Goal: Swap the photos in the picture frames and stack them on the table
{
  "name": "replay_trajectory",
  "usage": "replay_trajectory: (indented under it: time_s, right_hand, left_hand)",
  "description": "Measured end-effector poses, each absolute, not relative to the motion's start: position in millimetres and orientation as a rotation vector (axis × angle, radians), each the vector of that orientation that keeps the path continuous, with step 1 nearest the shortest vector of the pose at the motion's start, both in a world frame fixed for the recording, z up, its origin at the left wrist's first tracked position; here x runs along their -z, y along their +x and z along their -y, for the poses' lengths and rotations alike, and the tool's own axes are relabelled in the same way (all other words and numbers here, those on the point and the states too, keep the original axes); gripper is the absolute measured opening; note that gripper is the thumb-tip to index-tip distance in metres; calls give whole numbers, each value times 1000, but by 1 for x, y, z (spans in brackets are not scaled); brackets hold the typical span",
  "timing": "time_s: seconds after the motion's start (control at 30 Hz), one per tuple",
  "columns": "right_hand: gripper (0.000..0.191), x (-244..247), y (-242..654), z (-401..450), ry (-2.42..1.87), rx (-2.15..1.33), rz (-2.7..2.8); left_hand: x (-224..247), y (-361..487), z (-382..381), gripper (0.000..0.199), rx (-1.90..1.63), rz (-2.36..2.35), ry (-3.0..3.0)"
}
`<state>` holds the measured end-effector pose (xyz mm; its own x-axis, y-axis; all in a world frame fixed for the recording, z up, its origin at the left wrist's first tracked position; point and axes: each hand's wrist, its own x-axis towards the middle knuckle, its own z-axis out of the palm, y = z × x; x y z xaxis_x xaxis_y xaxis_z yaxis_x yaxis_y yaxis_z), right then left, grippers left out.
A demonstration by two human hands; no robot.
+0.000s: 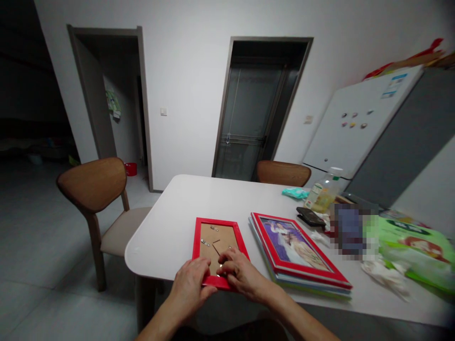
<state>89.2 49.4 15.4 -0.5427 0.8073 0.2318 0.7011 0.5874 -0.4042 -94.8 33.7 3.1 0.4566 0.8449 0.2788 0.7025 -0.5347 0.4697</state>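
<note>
A red picture frame [241, 243] lies back side up at the table's near edge, its brown backing board [222, 235] showing with small metal clips and a thin dark piece on it. My left hand [192, 283] grips the frame's near left corner, thumb on the near edge and fingers over the left side. My right hand [240, 273] is over the near right part, its fingers bent together at the backing's edge by a small shiny piece. What its fingertips hold, if anything, is hidden. To the right, a red-framed picture [295, 244] tops a stack of frames.
On the white table [170, 210], a bottle [322, 193], a dark phone-like object [310, 216], a teal packet [295, 192], crumpled tissues and a green package [415, 246] lie at the right. Wooden chairs [93, 184] stand left and behind.
</note>
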Motion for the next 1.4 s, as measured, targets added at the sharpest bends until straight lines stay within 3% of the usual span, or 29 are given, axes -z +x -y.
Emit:
replay_trajectory:
  time_s: [0.23,0.73,1.07,1.4]
  right_hand:
    - [29,-19,87,-40,-1173,-352,2417]
    - [24,-11,32,-119,-1612,-178,2218]
    - [23,-9,40,-119,-1573,-234,2201]
    - [22,4,61,-158,-1916,-178,1858]
  left_hand:
    - [-5,-95,-31,48,-750,-1330,2408]
    - [-3,-94,-33,54,-682,-1373,2386]
    - [0,-94,-28,57,-673,-1367,2378]
    - [-1,-93,-19,59,-601,-1395,2411]
